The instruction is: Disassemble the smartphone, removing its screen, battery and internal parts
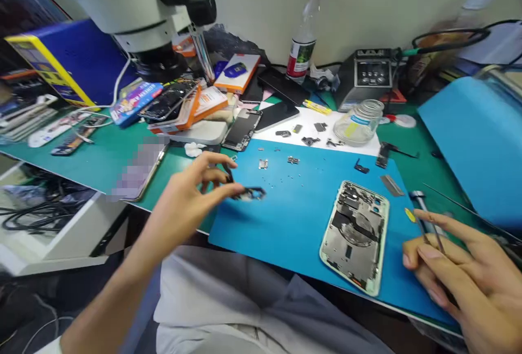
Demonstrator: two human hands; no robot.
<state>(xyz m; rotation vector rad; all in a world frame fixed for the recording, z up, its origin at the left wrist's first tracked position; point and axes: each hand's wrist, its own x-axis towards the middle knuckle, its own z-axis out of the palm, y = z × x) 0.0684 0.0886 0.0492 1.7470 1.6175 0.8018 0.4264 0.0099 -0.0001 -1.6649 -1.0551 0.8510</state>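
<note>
My left hand (204, 182), above the left part of the blue mat (269, 223), pinches a small dark phone part (253, 193) between thumb and fingers; its exact kind is blurred. At the right edge of the mat, my right hand (460, 267) grips metal tweezers (437, 237). A small yellow piece (410, 215) shows by that index fingertip; whether it is held I cannot tell. Between the hands lies an opened phone housing (354, 234) with a pale green frame and its inside facing up. Tiny screws and metal brackets (293, 160) are scattered beyond my left hand.
A microscope (134, 17) overhangs the left side. Behind the mat are a phone screen (242, 128), a glass jar (359, 123), a bottle (302, 44) and a soldering station (365, 76). Another phone (142, 172) lies left, near the table's front edge. Boxes are piled at the back.
</note>
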